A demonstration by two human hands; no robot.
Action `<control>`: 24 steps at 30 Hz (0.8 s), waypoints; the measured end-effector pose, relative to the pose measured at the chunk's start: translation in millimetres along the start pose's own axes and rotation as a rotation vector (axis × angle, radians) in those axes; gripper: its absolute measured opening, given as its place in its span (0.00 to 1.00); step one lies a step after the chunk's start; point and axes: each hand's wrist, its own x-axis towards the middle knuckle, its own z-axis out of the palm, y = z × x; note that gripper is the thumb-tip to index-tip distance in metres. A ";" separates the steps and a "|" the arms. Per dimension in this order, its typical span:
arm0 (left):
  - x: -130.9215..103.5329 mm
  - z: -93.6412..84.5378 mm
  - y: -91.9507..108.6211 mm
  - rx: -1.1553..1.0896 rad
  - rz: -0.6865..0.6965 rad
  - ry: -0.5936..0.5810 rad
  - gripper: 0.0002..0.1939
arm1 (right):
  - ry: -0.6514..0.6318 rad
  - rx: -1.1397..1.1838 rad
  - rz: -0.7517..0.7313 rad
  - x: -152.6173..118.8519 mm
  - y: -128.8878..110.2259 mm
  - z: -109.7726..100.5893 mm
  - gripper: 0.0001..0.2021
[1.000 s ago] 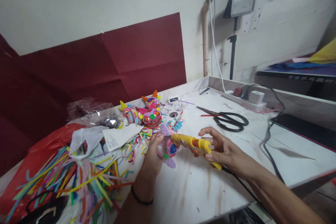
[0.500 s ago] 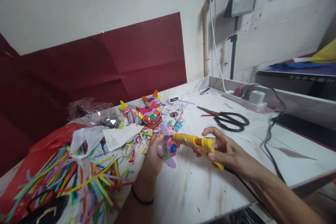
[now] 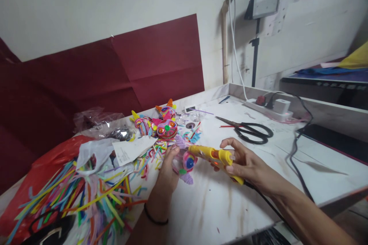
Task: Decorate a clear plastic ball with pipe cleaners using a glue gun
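Note:
My left hand [image 3: 169,168] is closed round a clear ball [image 3: 177,162] with lilac pipe-cleaner ears, a blue eye ringed in pink and a small green spot. In my right hand [image 3: 244,162] is a yellow hot glue gun [image 3: 211,154], held by its handle, with a glue stick poking from its back end and a small orange light glowing. The gun's nozzle meets the ball near the upper lilac ear [image 3: 181,141]; whether it touches is hard to see. Behind the hands sit several finished-looking colourful pipe-cleaner animal heads [image 3: 166,128].
Black-handled scissors [image 3: 253,132] lie beyond my right hand. A pile of pipe cleaners [image 3: 94,195] and a red plastic bag [image 3: 54,160] cover the left side. A power strip [image 3: 270,109], black cable [image 3: 294,145] and dark phone [image 3: 333,143] are at the right.
The glue gun and my right hand have shifted very slightly left. My left hand and the ball stay nearly still.

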 end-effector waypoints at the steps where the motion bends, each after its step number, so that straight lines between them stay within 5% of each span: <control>1: 0.0 0.0 -0.2 0.004 0.000 -0.002 0.15 | -0.001 -0.001 0.000 -0.4 -0.2 -0.1 0.26; 24: 2.3 -5.5 -2.1 0.010 -0.014 -0.016 0.19 | -0.002 0.026 -0.005 -4.8 1.5 -3.7 0.26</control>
